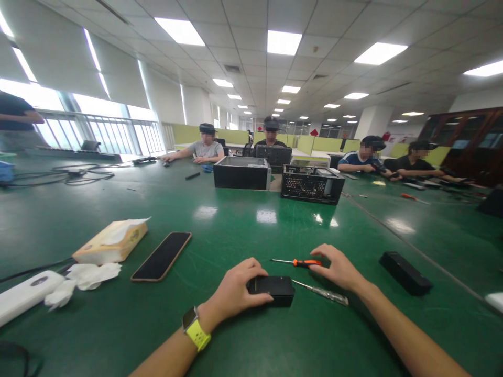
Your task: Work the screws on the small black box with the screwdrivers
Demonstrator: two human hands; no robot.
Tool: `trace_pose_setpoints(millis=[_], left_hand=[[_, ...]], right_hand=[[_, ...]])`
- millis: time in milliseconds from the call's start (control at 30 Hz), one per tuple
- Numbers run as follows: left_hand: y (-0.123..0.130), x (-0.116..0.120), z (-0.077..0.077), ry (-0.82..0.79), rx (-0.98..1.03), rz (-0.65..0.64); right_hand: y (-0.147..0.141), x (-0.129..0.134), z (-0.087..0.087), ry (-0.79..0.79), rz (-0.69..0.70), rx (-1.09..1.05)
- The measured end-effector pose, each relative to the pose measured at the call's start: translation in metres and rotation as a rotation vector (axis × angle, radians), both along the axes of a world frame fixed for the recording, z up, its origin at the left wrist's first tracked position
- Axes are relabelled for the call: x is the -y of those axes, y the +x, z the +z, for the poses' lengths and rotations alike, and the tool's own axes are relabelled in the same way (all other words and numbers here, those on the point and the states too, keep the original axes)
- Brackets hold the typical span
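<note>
My left hand (238,288), with a yellow-green watch strap on its wrist, is closed around the left end of a small black rectangular box (281,289) on the green table. Thumb and fingers lie on opposite sides of it. My right hand (340,269) is at the handle end of an orange and black screwdriver (301,263). Its fingers are curved but apart, with the thumb close to the handle; whether they touch it is hard to tell. Between the box and my right forearm lies a second screwdriver (324,295) with a clear handle.
Another black box (406,273) lies to the right. On the left are a phone (163,256), a tissue pack (112,241), crumpled tissues (92,275) and a white device (29,296). Two computer cases (241,175) (312,186) stand farther back. Several people sit around the table.
</note>
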State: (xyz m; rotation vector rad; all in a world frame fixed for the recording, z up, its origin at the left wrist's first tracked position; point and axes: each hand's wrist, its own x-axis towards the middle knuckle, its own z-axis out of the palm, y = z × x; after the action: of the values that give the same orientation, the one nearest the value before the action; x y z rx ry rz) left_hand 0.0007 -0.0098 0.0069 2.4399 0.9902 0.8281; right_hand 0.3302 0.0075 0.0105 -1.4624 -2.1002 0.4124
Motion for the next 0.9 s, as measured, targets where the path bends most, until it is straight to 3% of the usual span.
trace_pose_setpoints(millis=[67, 233, 433, 667, 900], left_hand=[[0.000, 0.000, -0.001, -0.002, 0.009, -0.004], [0.001, -0.001, -0.001, -0.009, 0.031, -0.010], [0.001, -0.001, -0.001, -0.015, 0.029, -0.007], [0.001, 0.000, 0.000, -0.018, 0.027, -0.008], [0.001, 0.001, 0.001, -0.010, 0.030, -0.006]], right_hand=[[0.000, 0.007, 0.009, -0.025, 0.040, 0.039], [0.000, 0.023, 0.013, -0.328, 0.164, 0.188], [0.003, 0.026, 0.018, -0.475, 0.260, 0.081], [-0.001, 0.030, 0.027, -0.529, 0.363, -0.045], [-0.002, 0.032, 0.027, -0.486, 0.387, -0.086]])
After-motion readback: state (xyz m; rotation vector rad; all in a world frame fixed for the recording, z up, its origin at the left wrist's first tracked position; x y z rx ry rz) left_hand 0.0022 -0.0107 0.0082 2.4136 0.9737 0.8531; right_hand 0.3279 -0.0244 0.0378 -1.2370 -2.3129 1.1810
